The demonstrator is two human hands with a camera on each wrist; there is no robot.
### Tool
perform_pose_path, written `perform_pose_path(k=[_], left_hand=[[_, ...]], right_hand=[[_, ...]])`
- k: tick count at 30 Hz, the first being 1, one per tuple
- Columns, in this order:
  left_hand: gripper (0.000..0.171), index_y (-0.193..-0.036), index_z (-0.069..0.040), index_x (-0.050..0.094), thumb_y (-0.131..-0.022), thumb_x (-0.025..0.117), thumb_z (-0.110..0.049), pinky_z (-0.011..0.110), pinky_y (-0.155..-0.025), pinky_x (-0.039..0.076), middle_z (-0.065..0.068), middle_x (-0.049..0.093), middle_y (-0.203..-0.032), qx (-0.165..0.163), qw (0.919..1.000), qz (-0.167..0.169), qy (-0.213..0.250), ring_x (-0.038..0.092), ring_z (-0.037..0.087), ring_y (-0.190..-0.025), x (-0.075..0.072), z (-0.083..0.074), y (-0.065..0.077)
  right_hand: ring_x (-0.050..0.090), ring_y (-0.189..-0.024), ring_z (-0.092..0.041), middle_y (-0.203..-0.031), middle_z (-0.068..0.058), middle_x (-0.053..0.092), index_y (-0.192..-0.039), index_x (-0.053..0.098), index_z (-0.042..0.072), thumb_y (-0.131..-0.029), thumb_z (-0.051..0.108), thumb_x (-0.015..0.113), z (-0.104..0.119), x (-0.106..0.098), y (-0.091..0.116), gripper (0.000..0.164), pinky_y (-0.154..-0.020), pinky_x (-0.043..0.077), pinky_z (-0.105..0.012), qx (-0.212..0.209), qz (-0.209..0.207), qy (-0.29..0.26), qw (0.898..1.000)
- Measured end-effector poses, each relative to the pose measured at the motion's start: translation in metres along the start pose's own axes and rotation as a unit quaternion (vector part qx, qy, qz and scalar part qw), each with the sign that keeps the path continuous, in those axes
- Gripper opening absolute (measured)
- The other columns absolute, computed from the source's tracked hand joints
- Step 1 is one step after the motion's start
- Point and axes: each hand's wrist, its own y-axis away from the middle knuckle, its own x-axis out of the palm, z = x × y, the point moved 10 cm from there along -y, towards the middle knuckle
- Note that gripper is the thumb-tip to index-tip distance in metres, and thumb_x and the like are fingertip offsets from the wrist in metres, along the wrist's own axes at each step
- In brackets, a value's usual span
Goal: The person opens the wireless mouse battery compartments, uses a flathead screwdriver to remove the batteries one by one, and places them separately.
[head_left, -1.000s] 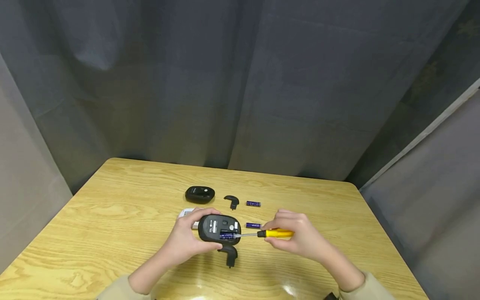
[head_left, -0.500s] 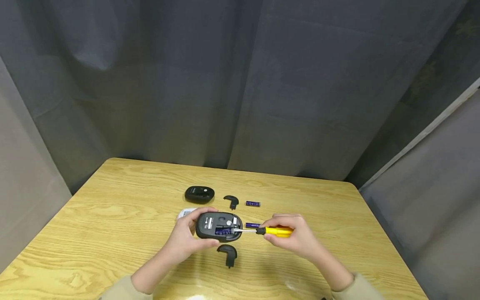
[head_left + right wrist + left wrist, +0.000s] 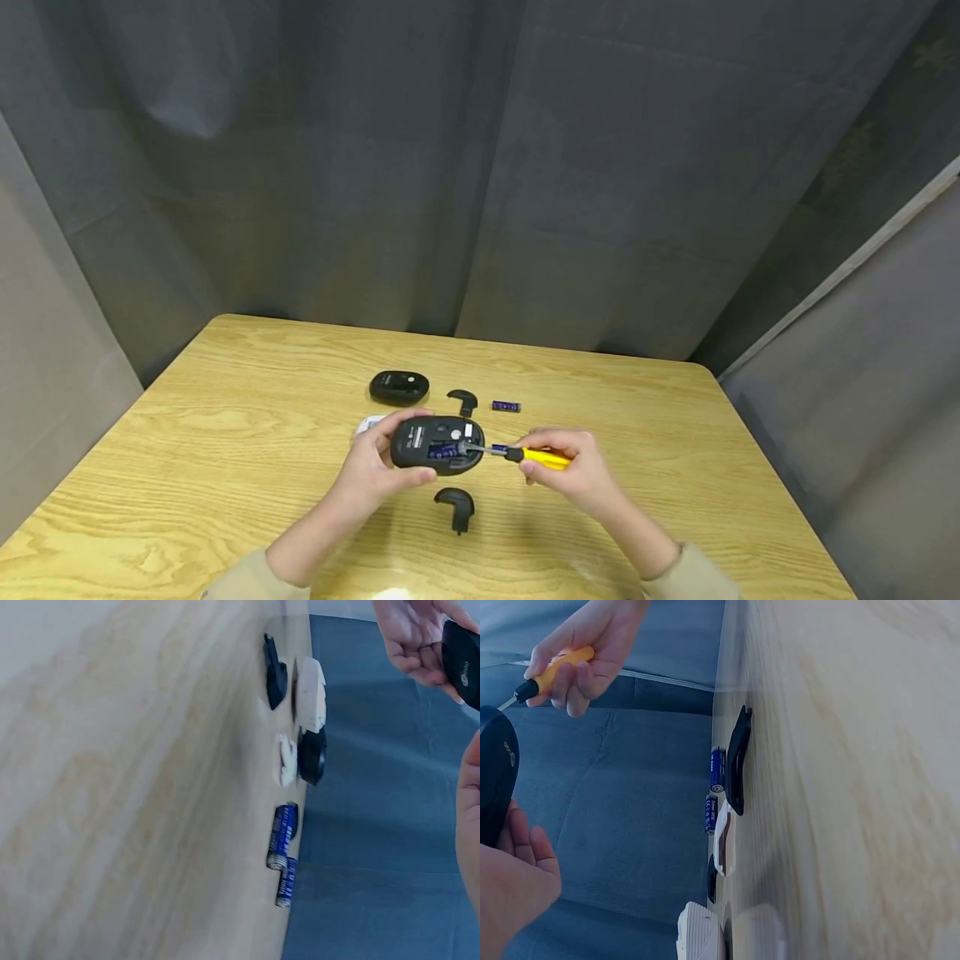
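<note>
My left hand [image 3: 367, 477] grips a black computer mouse [image 3: 411, 433] above the table, fingers along its far edge and thumb along the near one. Its underside faces up, and a purple battery [image 3: 442, 451] sits in the uncovered battery compartment. In my right hand [image 3: 577, 473] is a screwdriver with a yellow handle [image 3: 546, 458], its shaft pointing left. The tip reaches the battery's right end; whether that end is lifted, I cannot tell. The left wrist view also shows the screwdriver [image 3: 564, 669] held in curled fingers, with its tip at the mouse [image 3: 496, 776].
Two black battery covers [image 3: 456, 503] lie on the table [image 3: 225, 467], near and beyond the held mouse. Farther back are another black mouse [image 3: 399, 387] and a loose purple battery [image 3: 506, 407]. A second loose battery is mostly hidden behind the screwdriver. A white mouse [image 3: 310, 696] stands nearby.
The held mouse has shifted slightly away from me. My right hand and screwdriver have moved left and away, the handle now slanting lower than the tip. The battery sits more slanted in its compartment.
</note>
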Motion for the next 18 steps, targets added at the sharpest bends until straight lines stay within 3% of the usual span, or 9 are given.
perform_pose_path(k=[7,12,18], left_hand=[[0.069,-0.131,-0.008,0.051,-0.068,0.08,-0.003,0.031,-0.085,0.053,0.016,0.052,-0.13,-0.018,0.9997,-0.009,0.012,0.06,0.019,-0.108,-0.001,0.003,0.0],[0.07,-0.131,-0.008,0.051,-0.068,0.08,-0.002,0.031,-0.086,0.053,0.016,0.053,-0.13,-0.02,0.9996,-0.019,0.011,0.06,0.02,-0.108,-0.003,0.005,-0.001],[0.07,-0.13,-0.011,0.052,-0.067,0.08,-0.002,0.03,-0.088,0.051,0.014,0.053,-0.13,-0.016,0.9996,-0.023,-0.001,0.059,0.02,-0.11,-0.004,0.005,-0.002]], right_hand=[[0.057,-0.059,-0.015,-0.071,-0.012,0.062,-0.097,0.068,-0.003,-0.083,-0.008,0.064,-0.013,0.005,0.001,0.016,-0.053,0.052,-0.026,0.027,-0.013,-0.017,0.999],[0.053,-0.06,-0.01,-0.072,-0.002,0.062,-0.097,0.067,-0.004,-0.084,-0.004,0.065,-0.019,0.005,0.003,0.013,-0.051,0.048,-0.024,0.05,-0.03,0.003,0.998],[0.052,-0.067,-0.006,-0.087,0.008,0.066,-0.098,0.067,-0.001,-0.084,-0.002,0.066,-0.021,0.001,0.006,0.015,-0.054,0.048,-0.022,0.06,-0.052,0.039,0.996]])
